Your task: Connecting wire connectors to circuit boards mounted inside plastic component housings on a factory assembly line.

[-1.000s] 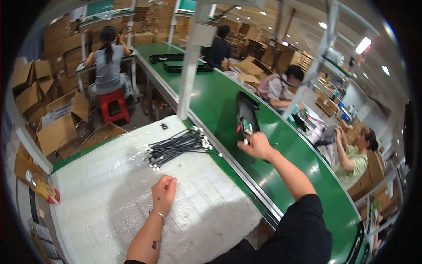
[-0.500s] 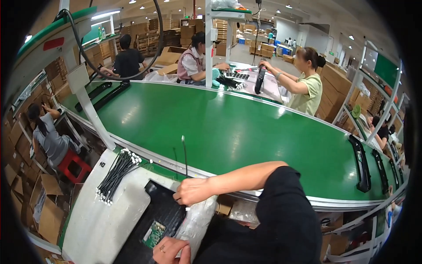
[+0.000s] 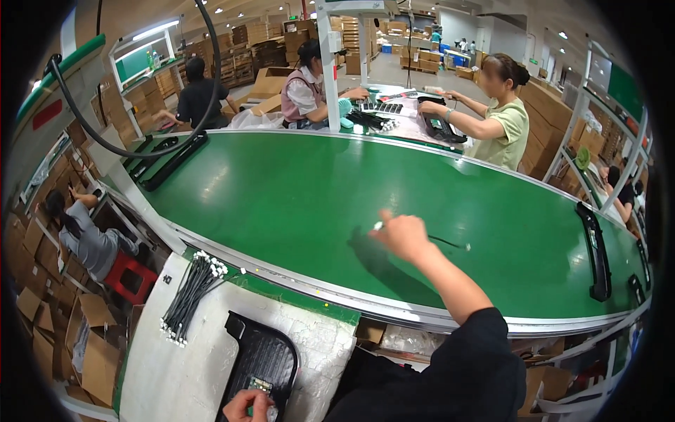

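My right hand point(image 3: 404, 238) is raised over the green conveyor belt, fingers pinched on a short black cable point(image 3: 446, 243). A small white connector pokes out at its fingertips, and the cable's other end trails to the right. At the lower edge, my left hand point(image 3: 247, 406) is closed over a black plastic housing point(image 3: 264, 352), beside a small green circuit board point(image 3: 260, 385) inside it. Whatever its curled fingers hold is hidden. Left of the housing lies a bundle of black cables point(image 3: 188, 302) with white connectors, on a pale foam-topped bench point(image 3: 186, 380).
The green conveyor belt point(image 3: 281, 204) crosses ahead, with long black housings point(image 3: 596, 253) at its right end and more point(image 3: 176, 160) at the far left. A white post point(image 3: 144, 204) stands at the left. Across the belt, a person in light green point(image 3: 510, 133) handles a black part.
My right hand has moved from the housing out over the belt, to the right and farther away, carrying the cable. The view has shifted; my left hand remains by the circuit board.
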The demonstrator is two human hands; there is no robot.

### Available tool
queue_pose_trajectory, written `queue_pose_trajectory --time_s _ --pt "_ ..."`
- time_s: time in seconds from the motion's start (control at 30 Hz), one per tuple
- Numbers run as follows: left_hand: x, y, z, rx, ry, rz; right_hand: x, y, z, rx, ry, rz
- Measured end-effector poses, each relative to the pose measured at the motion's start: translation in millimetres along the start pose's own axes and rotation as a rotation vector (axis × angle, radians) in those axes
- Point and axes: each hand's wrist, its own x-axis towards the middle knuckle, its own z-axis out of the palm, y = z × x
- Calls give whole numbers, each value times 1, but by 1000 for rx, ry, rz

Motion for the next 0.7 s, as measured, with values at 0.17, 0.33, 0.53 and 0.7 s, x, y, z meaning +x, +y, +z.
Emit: queue_pose_trajectory --time_s 0.17,0.33,0.53,0.7 --pt "11 -1 -4 -29 98 -142 -17 48 11 -73 46 202" --pt "-2 -3 3 29 100 45 -42 -10 11 60 -397 -84" --pt "-13 29 6 -524 47 18 -78 -138 10 329 16 -760" --pt "33 119 -3 -783 -852 465 -84 -180 8 335 15 -835"
